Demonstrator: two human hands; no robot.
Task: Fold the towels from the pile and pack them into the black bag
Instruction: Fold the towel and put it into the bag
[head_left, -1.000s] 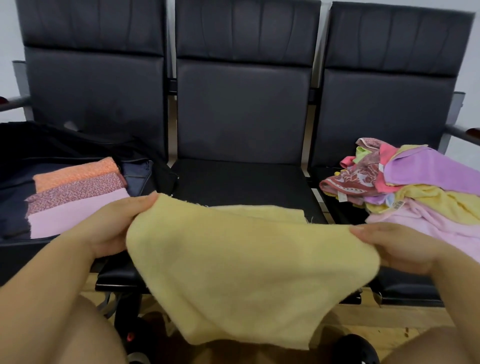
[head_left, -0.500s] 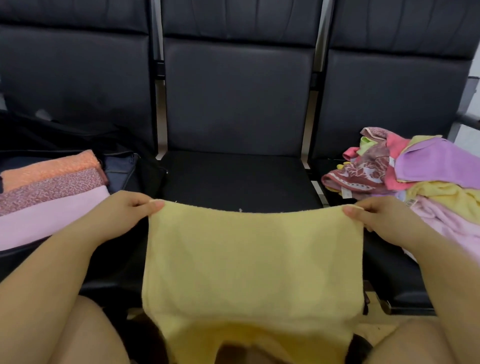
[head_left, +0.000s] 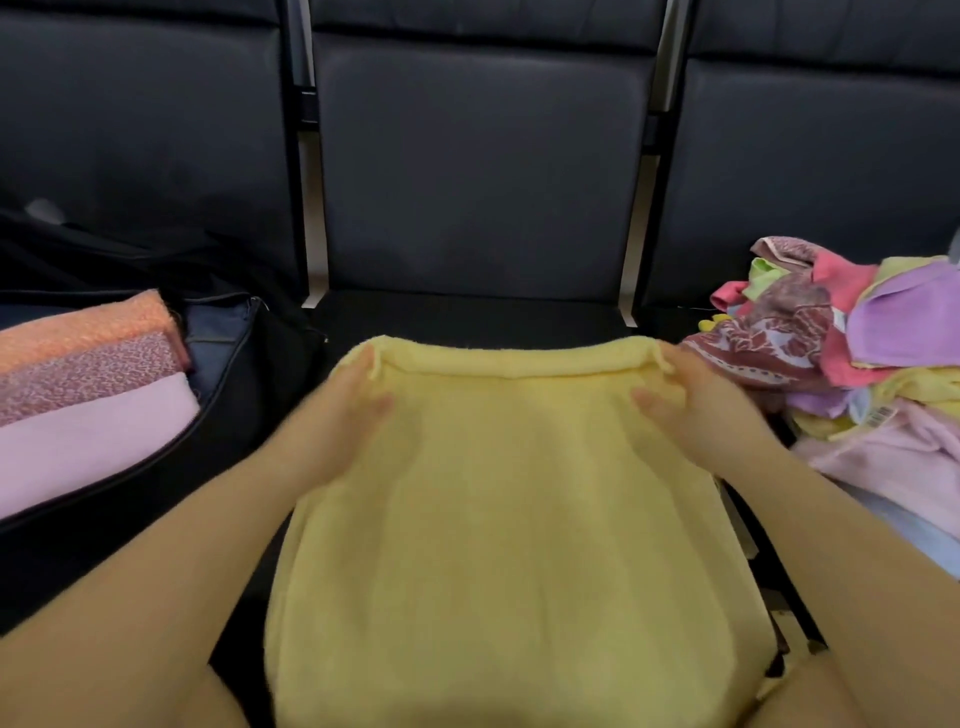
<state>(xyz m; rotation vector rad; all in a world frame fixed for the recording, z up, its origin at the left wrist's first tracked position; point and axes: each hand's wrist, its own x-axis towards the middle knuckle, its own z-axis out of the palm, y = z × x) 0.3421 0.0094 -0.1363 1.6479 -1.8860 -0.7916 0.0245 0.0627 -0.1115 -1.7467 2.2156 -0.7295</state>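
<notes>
Head view: the soft yellow terry towel (head_left: 498, 519) is spread on the middle black seat (head_left: 467, 317), its far corners pinched by the left hand (head_left: 337, 415) and right hand (head_left: 701, 410); its length runs from the fingers toward the body.

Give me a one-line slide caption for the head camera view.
Both hands, left and right, hold a yellow towel over the middle seat, bag left, pile right.
</notes>
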